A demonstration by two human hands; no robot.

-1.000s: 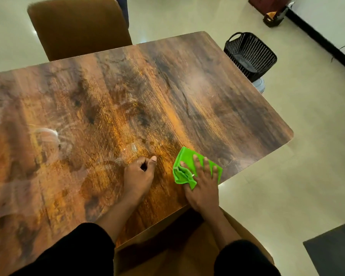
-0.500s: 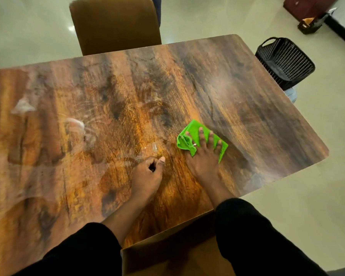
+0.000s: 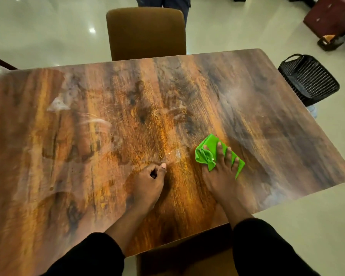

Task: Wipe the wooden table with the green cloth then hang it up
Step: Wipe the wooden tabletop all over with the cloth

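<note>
The green cloth (image 3: 206,151) lies crumpled on the wooden table (image 3: 88,136), right of centre. My right hand (image 3: 221,176) presses flat on it, fingers spread over the cloth, which sticks out ahead and to both sides. My left hand (image 3: 149,184) rests on the table just left of it, curled into a loose fist with the thumb forward and nothing in it. Pale smears and wet streaks mark the tabletop to the left and around a small droplet patch between the hands.
A brown chair (image 3: 145,32) stands at the table's far side, with a person's legs (image 3: 163,2) behind it. Another chair seat (image 3: 187,259) sits under the near edge. A black mesh basket (image 3: 309,78) stands on the floor at the right, a dark box (image 3: 333,16) beyond it.
My right hand pushed the cloth forward from the near table edge toward the middle. The left hand stayed put. The view swung left, bringing the far chair into the centre.
</note>
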